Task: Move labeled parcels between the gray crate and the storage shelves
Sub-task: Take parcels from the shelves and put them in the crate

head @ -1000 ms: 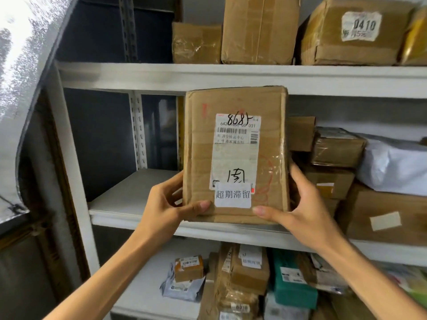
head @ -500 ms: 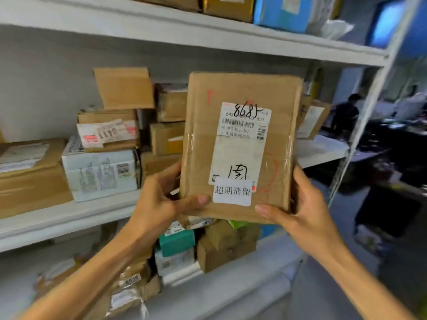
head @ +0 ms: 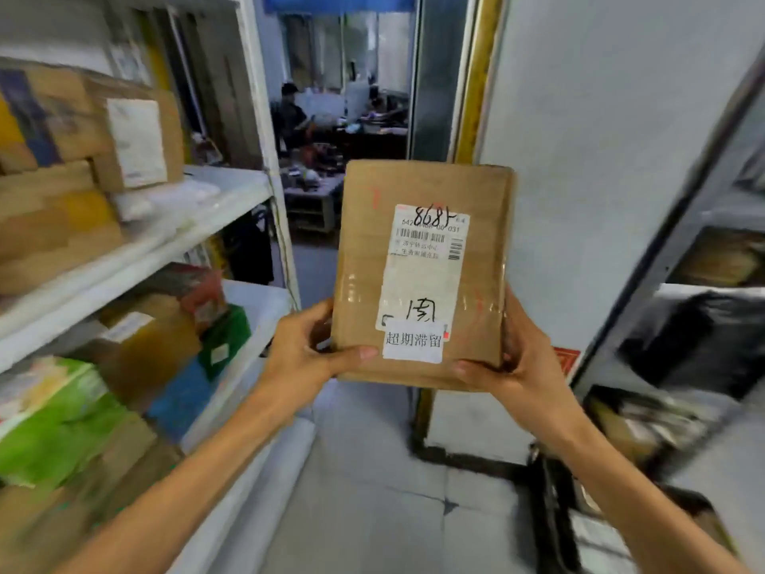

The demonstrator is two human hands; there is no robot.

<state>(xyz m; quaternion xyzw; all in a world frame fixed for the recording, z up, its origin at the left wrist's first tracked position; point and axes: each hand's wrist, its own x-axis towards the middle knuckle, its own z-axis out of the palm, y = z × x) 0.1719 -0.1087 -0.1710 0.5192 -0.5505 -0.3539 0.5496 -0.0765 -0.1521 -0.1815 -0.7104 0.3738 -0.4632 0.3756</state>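
A flat brown cardboard parcel (head: 364, 250) with a white label marked 8685 and a white sticker stands upright in front of me, in mid-air above the aisle floor. My left hand (head: 302, 354) grips its lower left corner, thumb across the front. My right hand (head: 517, 366) grips its lower right corner, thumb on the bottom edge. White storage shelves (head: 198, 225) full of parcels run along my left. A second shelf unit (head: 679, 250) is at the right edge. No gray crate is recognisable; a dark-edged container (head: 554, 511) sits at the lower right.
Cardboard boxes (head: 124, 134), a green package (head: 54, 424) and small green and blue boxes fill the left shelves. A black bag (head: 703, 337) lies on the right shelf. A grey wall panel (head: 600, 118) stands ahead. A person (head: 292, 113) sits in the room beyond the aisle.
My view has swung right, from facing the shelves to looking down the aisle. The parcel has come away from the shelf with both hands holding it as before.
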